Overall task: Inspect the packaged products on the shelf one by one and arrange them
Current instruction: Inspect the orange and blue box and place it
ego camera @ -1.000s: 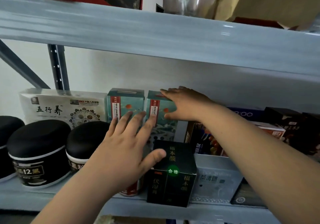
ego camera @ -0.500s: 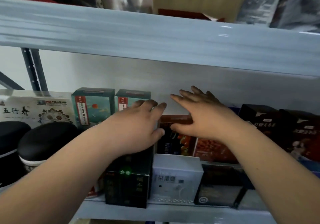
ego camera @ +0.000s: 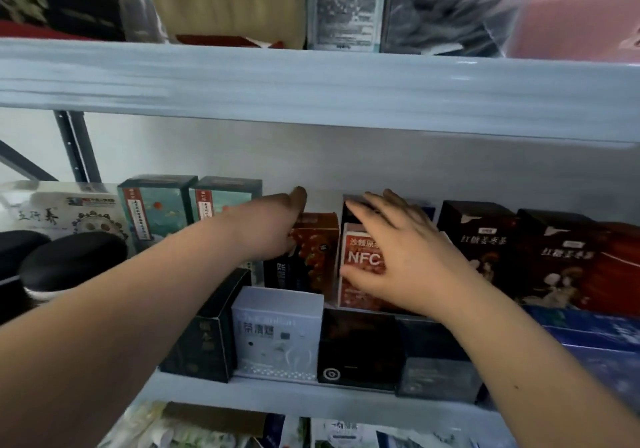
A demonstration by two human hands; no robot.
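The left hand (ego camera: 277, 226) reaches against the near side of the dark red box (ego camera: 318, 240); its fingers are hidden, so I cannot tell its grip. The right hand (ego camera: 401, 260) lies spread and flat over the NFC box (ego camera: 360, 260). Both boxes stand in the shelf's (ego camera: 311, 395) back row. The teal boxes (ego camera: 156, 208) left of the hands look tidy. The front-row boxes (ego camera: 277, 333) below the wrists probably remain.

NFC box (ego camera: 360, 260) half hidden, upper-shelf packages (ego camera: 346, 8) blurred, leftmost black jar (ego camera: 17, 248) edge-cropped
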